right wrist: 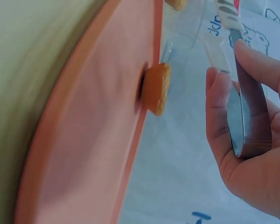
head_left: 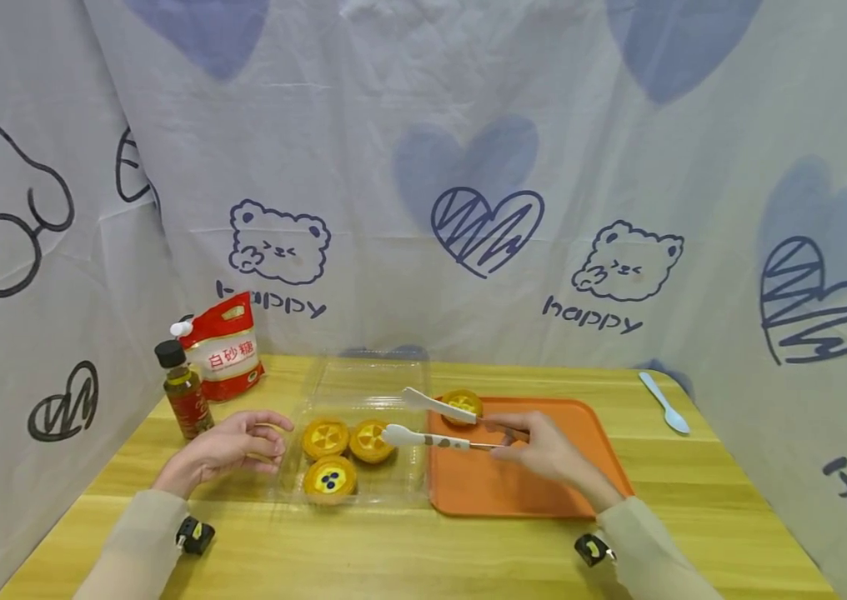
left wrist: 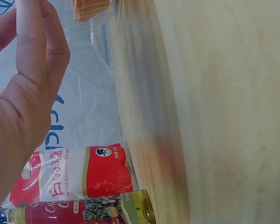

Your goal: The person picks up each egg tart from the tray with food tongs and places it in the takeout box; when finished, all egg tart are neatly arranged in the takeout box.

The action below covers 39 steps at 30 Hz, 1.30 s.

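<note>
My right hand (head_left: 547,450) grips a pair of metal tongs (right wrist: 256,116) with pale, brown-spotted ends. The two arms of the tongs are spread apart, pointing left from the orange tray (head_left: 513,492) toward a clear plastic box (head_left: 410,482). Inside the box sit a yellow-topped egg tart (head_left: 325,438), a second one beside it (head_left: 371,446), and a blueberry-topped tart (head_left: 330,478). Another tart (head_left: 463,403) rests at the tray's back left corner, partly behind the tongs. Just left of the box, my left hand (head_left: 232,446) hovers with loosely bent fingers, holding nothing.
A red and white sugar pouch (head_left: 224,350) and a dark-capped oil bottle (head_left: 187,392) stand at the left back. Behind the box its clear lid (head_left: 371,375) is raised. A pale blue spoon (head_left: 665,402) lies far right. Printed cloth (head_left: 363,167) hangs around the table.
</note>
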Motion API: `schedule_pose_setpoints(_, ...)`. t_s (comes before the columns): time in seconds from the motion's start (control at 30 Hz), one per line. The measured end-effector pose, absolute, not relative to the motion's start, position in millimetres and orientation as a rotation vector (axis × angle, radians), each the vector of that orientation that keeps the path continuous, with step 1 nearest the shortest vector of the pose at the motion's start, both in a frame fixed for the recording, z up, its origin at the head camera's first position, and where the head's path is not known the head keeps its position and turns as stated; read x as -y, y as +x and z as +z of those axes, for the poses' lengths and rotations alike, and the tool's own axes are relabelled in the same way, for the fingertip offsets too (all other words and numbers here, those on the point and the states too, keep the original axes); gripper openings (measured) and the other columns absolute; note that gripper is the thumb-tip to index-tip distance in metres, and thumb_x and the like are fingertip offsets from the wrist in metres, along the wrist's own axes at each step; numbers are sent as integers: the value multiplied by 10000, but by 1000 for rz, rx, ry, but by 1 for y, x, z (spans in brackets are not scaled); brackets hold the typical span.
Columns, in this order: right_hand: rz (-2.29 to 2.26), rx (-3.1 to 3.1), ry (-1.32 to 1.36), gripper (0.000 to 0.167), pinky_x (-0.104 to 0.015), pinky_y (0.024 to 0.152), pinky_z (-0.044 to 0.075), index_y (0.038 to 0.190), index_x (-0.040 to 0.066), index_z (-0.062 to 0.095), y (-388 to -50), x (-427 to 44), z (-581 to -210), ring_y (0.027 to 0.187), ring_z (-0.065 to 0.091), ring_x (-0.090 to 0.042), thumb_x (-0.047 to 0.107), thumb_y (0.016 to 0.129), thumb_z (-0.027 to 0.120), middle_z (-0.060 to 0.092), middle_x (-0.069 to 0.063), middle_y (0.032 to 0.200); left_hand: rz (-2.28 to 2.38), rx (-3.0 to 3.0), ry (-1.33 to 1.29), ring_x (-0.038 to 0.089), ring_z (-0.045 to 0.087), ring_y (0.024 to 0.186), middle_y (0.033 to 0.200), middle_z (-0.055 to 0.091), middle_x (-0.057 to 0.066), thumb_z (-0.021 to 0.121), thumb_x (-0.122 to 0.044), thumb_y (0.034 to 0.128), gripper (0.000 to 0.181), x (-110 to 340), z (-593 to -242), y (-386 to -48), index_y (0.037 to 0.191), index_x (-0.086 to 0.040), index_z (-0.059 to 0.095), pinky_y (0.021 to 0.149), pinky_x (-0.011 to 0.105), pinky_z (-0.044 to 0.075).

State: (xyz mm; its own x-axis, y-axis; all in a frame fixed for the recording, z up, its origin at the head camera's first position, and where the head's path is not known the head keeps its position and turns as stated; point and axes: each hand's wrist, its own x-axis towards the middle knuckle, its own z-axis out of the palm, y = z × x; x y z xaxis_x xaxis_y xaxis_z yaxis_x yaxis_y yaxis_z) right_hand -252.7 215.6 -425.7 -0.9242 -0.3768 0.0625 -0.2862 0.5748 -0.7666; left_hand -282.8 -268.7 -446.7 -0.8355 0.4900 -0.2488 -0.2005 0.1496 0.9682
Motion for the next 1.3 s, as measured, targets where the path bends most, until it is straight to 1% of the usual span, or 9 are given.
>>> schedule_pose_setpoints(0.17, -1361, -2659, -554, 457, -268, 744, 536, 1326, 123, 615, -254, -230, -431, 908, 623, -197, 162, 884, 724, 651, -144, 1273, 1733, -1918, 294, 201, 656, 860, 976, 618, 95, 618, -38, 933, 458, 269, -447, -284, 1323, 73, 404, 821, 393, 607)
schedule_pose_setpoints(0.33, -1375, -2704, -539, 468, -280, 813, 549, 1322, 147, 623, -256, -244, -436, 1017, 640, -244, 231, 876, 738, 660, -136, 1264, 1732, -1913, 287, 201, 657, 854, 971, 621, 94, 622, -39, 931, 461, 268, -446, -284, 1321, 74, 402, 821, 392, 607)
schedule_pose_setpoints(0.4, -1373, -2736, -535, 474, -284, 820, 550, 1319, 146, 626, -257, -250, -437, 1026, 644, -249, 234, 869, 747, 669, -126, 1252, 1732, -1910, 289, 199, 657, 853, 970, 621, 91, 619, -37, 933, 474, 268, -445, -284, 1329, 85, 391, 820, 389, 608)
schedule_pose_setpoints(0.63, -1390, -2805, -507, 475, -254, 749, 545, 1311, 134, 635, -259, -266, -438, 902, 653, -172, 140, 852, 758, 677, -140, 1231, 1743, -1891, 290, 200, 658, 862, 976, 623, 92, 607, -34, 941, 452, 268, -444, -282, 1328, 77, 403, 811, 376, 609)
schedule_pose_setpoints(0.77, -1338, -2874, -440, 467, -248, 733, 519, 1306, 141, 641, -261, -275, -438, 883, 623, -169, 152, 854, 757, 685, -130, 1218, 1746, -1891, 288, 198, 657, 859, 975, 622, 88, 605, -34, 943, 442, 268, -444, -283, 1327, 67, 411, 808, 374, 610)
schedule_pose_setpoints(0.97, -1277, -2907, -343, 472, -232, 713, 481, 1313, 114, 632, -263, -282, -439, 853, 575, -157, 149, 858, 753, 692, -126, 1192, 1742, -1895, 282, 196, 657, 858, 974, 619, 87, 609, -37, 941, 458, 268, -444, -282, 1334, 75, 402, 811, 372, 609)
schedule_pose_setpoints(1.13, -1205, -2936, -305, 476, -221, 610, 450, 1310, 119, 636, -263, -283, -439, 787, 541, -141, 162, 852, 760, 689, -106, 1038, 1742, -1892, 284, 195, 658, 861, 978, 617, 88, 610, -38, 941, 461, 268, -443, -282, 1335, 76, 400, 812, 372, 609)
schedule_pose_setpoints(1.2, -1193, -2934, -299, 463, -228, 610, 441, 1299, 110, 643, -264, -284, -439, 794, 530, -155, 168, 855, 758, 691, -119, 1043, 1742, -1891, 288, 195, 657, 860, 975, 616, 86, 608, -36, 941, 458, 268, -442, -282, 1334, 76, 400, 811, 371, 609)
schedule_pose_setpoints(1.3, -1194, -2917, -293, 445, -238, 675, 476, 1283, 97, 653, -265, -283, -442, 854, 571, -176, 160, 855, 758, 698, -152, 1130, 1746, -1885, 289, 191, 658, 853, 963, 618, 78, 611, -27, 934, 464, 267, -442, -281, 1331, 83, 397, 808, 369, 610)
